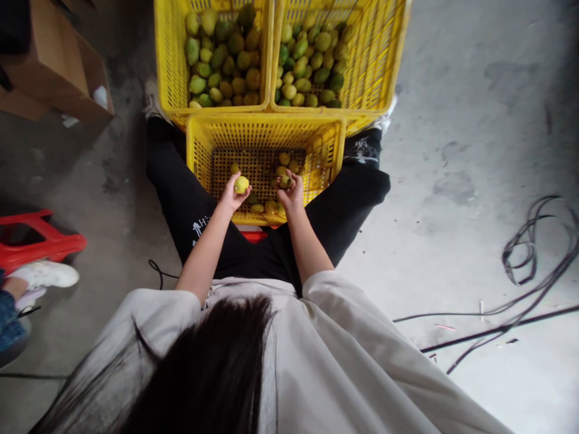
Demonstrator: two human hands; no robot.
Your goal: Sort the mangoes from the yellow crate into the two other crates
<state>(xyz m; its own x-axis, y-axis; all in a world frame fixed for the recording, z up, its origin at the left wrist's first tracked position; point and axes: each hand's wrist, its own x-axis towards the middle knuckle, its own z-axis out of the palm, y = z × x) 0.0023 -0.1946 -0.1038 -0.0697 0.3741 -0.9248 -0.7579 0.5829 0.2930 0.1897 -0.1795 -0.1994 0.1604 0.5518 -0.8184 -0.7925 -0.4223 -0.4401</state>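
A bright yellow lemon (241,185) rests in my left hand (233,194), the fingers curled around it. My right hand (293,191) grips a darker, greenish-brown lemon (285,182). Both hands are over the near yellow crate (266,128), which stands between my legs. Several lemons (270,207) lie on that crate's slatted floor, some along its near side and some at the right. My fingers partly cover the fruit below them.
Two yellow crates, one far left (170,66) and one far right (375,54), hold many green and yellow lemons. A cardboard box (58,60) and a red stool (43,238) stand left, beside another person's shoe (47,274). Black cables (520,253) lie on the floor at right.
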